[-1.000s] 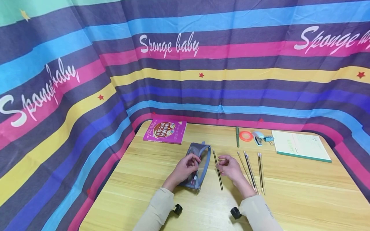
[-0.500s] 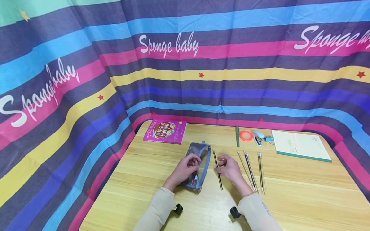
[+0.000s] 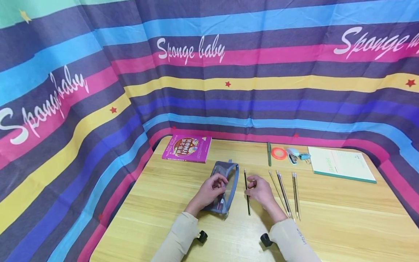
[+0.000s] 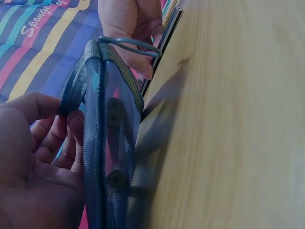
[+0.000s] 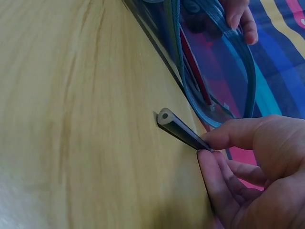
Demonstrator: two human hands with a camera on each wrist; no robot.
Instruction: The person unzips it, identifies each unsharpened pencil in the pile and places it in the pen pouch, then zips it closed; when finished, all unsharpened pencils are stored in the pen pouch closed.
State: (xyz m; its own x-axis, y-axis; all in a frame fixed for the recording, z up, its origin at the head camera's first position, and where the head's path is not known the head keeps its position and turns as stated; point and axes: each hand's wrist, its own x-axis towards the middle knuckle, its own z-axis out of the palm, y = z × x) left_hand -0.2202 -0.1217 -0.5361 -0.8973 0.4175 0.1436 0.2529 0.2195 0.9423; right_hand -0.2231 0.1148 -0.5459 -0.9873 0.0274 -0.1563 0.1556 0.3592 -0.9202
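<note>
The left hand [image 3: 211, 190] grips the near edge of a grey mesh pencil case [image 3: 226, 185], fingers curled round its rim, holding the mouth of the case apart; in the left wrist view the hand [image 4: 35, 162] clasps the blue-trimmed rim and the case [image 4: 107, 143] stands on its side against the bench [image 3: 343, 225]. Something red, perhaps a pen, shows through the mesh in the right wrist view, though the weave blurs it.

The right hand [image 3: 260, 189] pinches a dark pencil [image 3: 247, 193] between thumb and fingertips [image 5: 224, 138]. The pencil [image 5: 178, 128] lies just beside the case, its far end touching the bench, its blunt end towards the wrist camera.

To the right of that hand more pencils [image 3: 286, 194] lie in loose pairs on the wood. Along the far edge sit a purple book [image 3: 187, 148], a green pen [image 3: 269, 153], an orange roll of tape [image 3: 279, 153], a pale stapler [image 3: 292, 155] and a white notebook [image 3: 340, 163]. A striped cloth [image 3: 98, 91] hangs round the bench.
</note>
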